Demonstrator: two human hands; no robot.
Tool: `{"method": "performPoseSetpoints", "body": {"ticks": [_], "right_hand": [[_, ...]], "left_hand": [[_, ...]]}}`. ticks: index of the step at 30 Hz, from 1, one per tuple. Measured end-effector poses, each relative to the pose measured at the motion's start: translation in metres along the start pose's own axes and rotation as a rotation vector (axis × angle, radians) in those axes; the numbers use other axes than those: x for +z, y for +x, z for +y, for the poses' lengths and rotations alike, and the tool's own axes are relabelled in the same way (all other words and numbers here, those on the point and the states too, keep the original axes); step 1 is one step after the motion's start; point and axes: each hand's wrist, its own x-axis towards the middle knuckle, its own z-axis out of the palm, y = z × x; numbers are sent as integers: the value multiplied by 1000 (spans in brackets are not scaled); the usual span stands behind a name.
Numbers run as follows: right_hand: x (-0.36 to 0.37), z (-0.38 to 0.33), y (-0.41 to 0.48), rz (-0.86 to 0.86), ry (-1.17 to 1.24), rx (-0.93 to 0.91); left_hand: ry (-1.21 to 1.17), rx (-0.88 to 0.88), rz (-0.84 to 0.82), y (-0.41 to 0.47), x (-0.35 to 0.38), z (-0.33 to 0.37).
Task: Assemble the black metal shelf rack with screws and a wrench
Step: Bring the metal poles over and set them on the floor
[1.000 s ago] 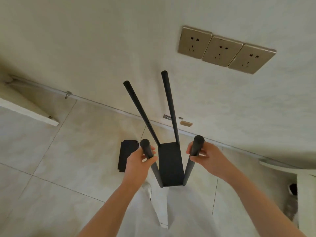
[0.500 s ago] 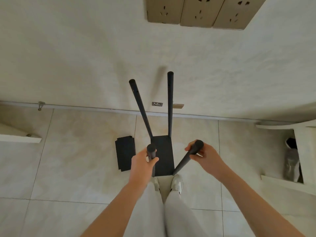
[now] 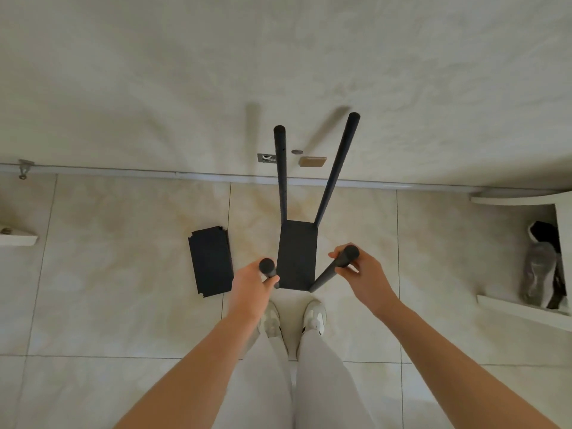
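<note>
A black metal rack stands on the tile floor just ahead of my feet: one flat shelf panel (image 3: 296, 255) low down with black round posts rising from its corners. My left hand (image 3: 251, 289) grips the top of the near left post (image 3: 268, 269). My right hand (image 3: 362, 274) grips the top of the near right post (image 3: 335, 267), which leans outward. The two far posts (image 3: 281, 168) rise toward the wall and splay apart. A second black shelf panel (image 3: 211, 261) lies flat on the floor to the left of the rack. No screws or wrench are in view.
The wall (image 3: 278, 72) and its baseboard run close behind the rack. A white low cabinet (image 3: 523, 308) with a wrapped bundle inside stands at the right. Another white edge (image 3: 17, 239) shows at far left. My shoes (image 3: 314, 314) are right behind the rack.
My view has tilted down and turned, so the wall sockets have left the frame. The far posts now lean right instead of left. Both hands keep their grip on the near posts.
</note>
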Motion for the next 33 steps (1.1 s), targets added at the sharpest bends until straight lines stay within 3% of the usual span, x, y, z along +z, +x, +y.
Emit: {"method": "performPoseSetpoints", "body": {"ticks": [12,18,26,33], "right_hand": [[15,60,22,63,-12,-40],[17,74,18,52,-38,-28],[23,95,-3,-6,-145,22],[35,114,-22,-35,-175,36]], "left_hand": [[-21,37,26,21,50,-30],[-18,12,31,10,64,-44],[114,36,-81,-7,70,-65],[59,-7,-70,-12,81,-82]]}}
